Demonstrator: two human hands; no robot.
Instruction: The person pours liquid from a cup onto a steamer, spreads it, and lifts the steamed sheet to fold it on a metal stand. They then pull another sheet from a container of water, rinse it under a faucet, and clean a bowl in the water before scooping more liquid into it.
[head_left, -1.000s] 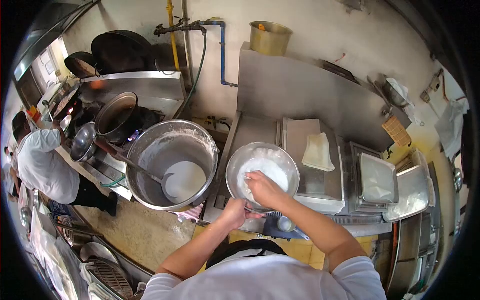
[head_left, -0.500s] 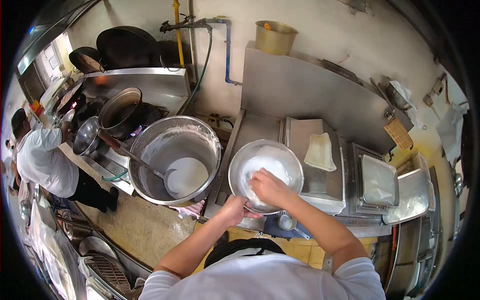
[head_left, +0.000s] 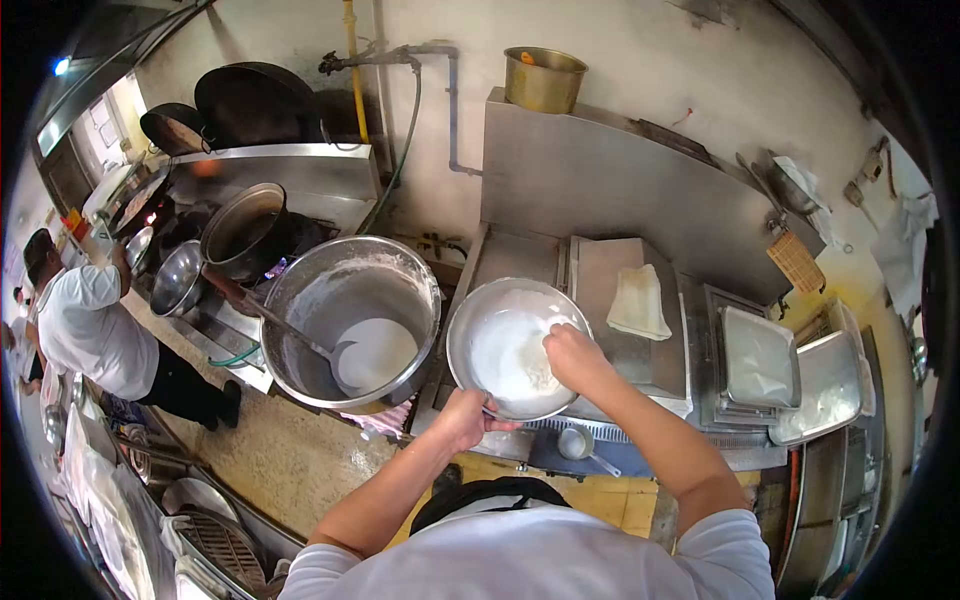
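Note:
A metal mixing bowl (head_left: 462,335) with a white, wet-looking mixture (head_left: 505,355) in it sits in front of me, slightly tilted toward me. My left hand (head_left: 468,420) grips its near rim, thumb uppermost. My right hand (head_left: 575,358) is closed over the bowl's right side, knuckles up; whatever its fingers hold is hidden. Left of the bowl stands a large metal pot (head_left: 425,300) with white liquid at the bottom and white residue up its wall. A long-handled paddle or ladle (head_left: 292,332) leans inside that pot.
A small saucepan (head_left: 575,443) lies below the bowl. A folded cloth (head_left: 638,302) rests on the steel counter to the right, near metal trays (head_left: 762,357). At left, a dark pot (head_left: 243,230) sits over a flame, and a person in a white shirt (head_left: 95,315) works at the stove.
My right hand has moved from the bowl's middle toward its right side. The bowl has shifted slightly left, and more of the white mixture shows.

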